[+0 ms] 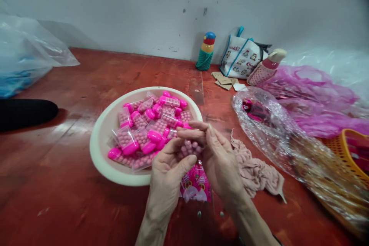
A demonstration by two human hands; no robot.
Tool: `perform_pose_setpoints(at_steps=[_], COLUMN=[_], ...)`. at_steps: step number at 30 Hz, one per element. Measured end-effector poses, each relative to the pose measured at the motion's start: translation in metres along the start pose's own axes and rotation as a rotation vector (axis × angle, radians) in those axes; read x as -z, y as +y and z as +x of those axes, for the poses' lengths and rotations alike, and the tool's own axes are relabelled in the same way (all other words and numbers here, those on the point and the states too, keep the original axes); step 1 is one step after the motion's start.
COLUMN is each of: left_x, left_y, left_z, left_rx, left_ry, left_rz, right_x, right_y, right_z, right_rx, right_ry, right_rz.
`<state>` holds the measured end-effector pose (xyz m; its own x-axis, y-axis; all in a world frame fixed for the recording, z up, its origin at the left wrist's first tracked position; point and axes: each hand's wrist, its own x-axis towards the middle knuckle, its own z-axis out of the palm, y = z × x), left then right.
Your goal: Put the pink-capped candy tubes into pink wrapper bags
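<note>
Just over the near right rim of a cream basin (101,165), my two hands meet around a small clear bottle of pink balls (188,149). My left hand (165,173) is closed on it from the left, its thumb across the near side. From the right, my right hand (221,161) curls around the same bottle, fingers reaching over its far side; they hide much of it. Several similar clear bottles with bright pink caps (154,136) lie jumbled in the basin. Beneath my hands a pink printed packet (196,184) rests on the red table.
A crumpled beige cloth (256,173) lies right of my hands. Farther right are clear plastic wrap (276,142), a pink plastic bag (311,96) and a yellow basket (343,146). A drink bottle (206,52) and a printed bag (240,57) stand by the wall. A black object (27,114) juts in from the left.
</note>
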<state>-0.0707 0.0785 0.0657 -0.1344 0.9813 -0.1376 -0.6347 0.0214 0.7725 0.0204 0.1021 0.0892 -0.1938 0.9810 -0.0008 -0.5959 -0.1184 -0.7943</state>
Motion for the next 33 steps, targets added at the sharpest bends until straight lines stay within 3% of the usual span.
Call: perform_pose_setpoints(at_steps=[3, 8, 15, 18, 20, 22, 25, 29, 33], left_x=[-0.003, -0.006, 0.003, 0.005, 0.007, 0.009, 0.01, 0.01, 0.014], left_y=[0.005, 0.005, -0.002, 0.003, 0.007, 0.009, 0.009, 0.007, 0.001], left_z=[-0.007, -0.01, -0.013, -0.02, -0.025, -0.03, -0.039, -0.055, -0.076], left_rx=[-0.014, -0.078, -0.06, -0.093, -0.163, -0.239, -0.293, -0.306, -0.178], left_ry=[-0.035, -0.084, -0.03, 0.03, 0.11, 0.167, 0.204, 0.25, 0.294], left_rz=[0.038, 0.184, 0.197, 0.277, 0.318, 0.335, 0.354, 0.371, 0.423], right_x=[-0.001, 0.0, 0.001, 0.016, 0.034, 0.052, 0.069, 0.073, 0.074], right_y=[-0.001, 0.002, 0.004, -0.001, 0.0, 0.007, 0.031, 0.071, 0.091], right_z=[-0.004, -0.008, -0.013, -0.02, -0.028, -0.04, -0.058, -0.071, -0.073], right_rx=[0.006, 0.133, 0.086, 0.147, 0.172, 0.106, 0.037, 0.117, 0.151], right_ry=[0.009, 0.089, 0.071, 0.166, 0.295, 0.378, 0.321, 0.196, 0.207], right_rz=[0.019, -0.112, -0.075, -0.155, -0.339, -0.618, -0.972, -1.42, -1.544])
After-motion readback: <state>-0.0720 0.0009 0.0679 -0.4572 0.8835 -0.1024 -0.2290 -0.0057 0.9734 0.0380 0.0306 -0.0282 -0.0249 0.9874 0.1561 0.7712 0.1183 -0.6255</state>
